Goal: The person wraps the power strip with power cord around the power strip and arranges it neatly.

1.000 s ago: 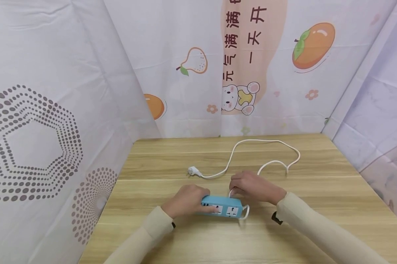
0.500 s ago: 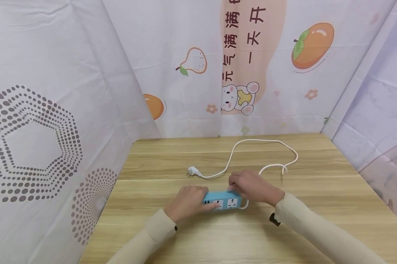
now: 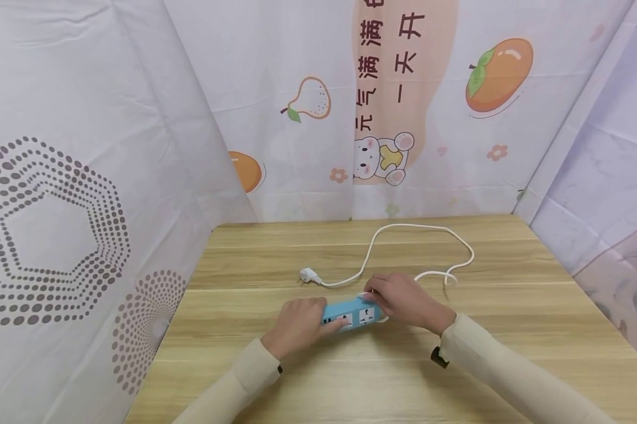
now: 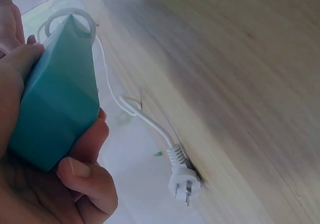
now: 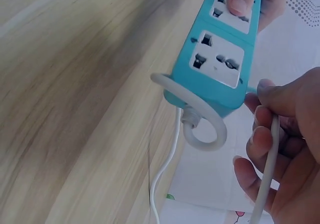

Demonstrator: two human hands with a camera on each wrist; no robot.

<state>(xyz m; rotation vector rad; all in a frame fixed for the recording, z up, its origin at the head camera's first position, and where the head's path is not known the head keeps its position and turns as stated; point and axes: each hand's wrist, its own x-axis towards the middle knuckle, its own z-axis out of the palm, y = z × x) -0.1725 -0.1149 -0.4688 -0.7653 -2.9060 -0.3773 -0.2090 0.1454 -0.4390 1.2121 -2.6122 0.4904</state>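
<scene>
Right now, my left hand (image 3: 299,325) is gripping one end of a power strip (image 3: 345,308), thumb lying across a socket and fingers curling behind; I'm probably holding it that way to steady the body while the other hand is handling the cord. My right hand (image 3: 403,301), at three o'clock from the strip, is holding the white cord (image 5: 269,171) between thumb and curled fingers, close behind the strip's other end, presumably to control the slack there.

The strip is sitting between my hands, over the middle of the counter (image 3: 218,306), its right end angling slightly away and its socket face turning toward me. Whether its underside is touching the wood, I can't tell. It's showing a boxy teal-blue shell, two white socket panels and small dark slots toward my left hand. At the right end the cord is emerging through a pale collar and curling into a tight loop just beside the casing.

Farther out, the cord is kinking at two o'clock, arching across one o'clock and running back to the plug (image 3: 309,275), which is lying around ten o'clock, prongs facing nine, likely leaving my hands free of it. At twelve, a fruit-printed curtain (image 3: 276,47) is hanging.
</scene>
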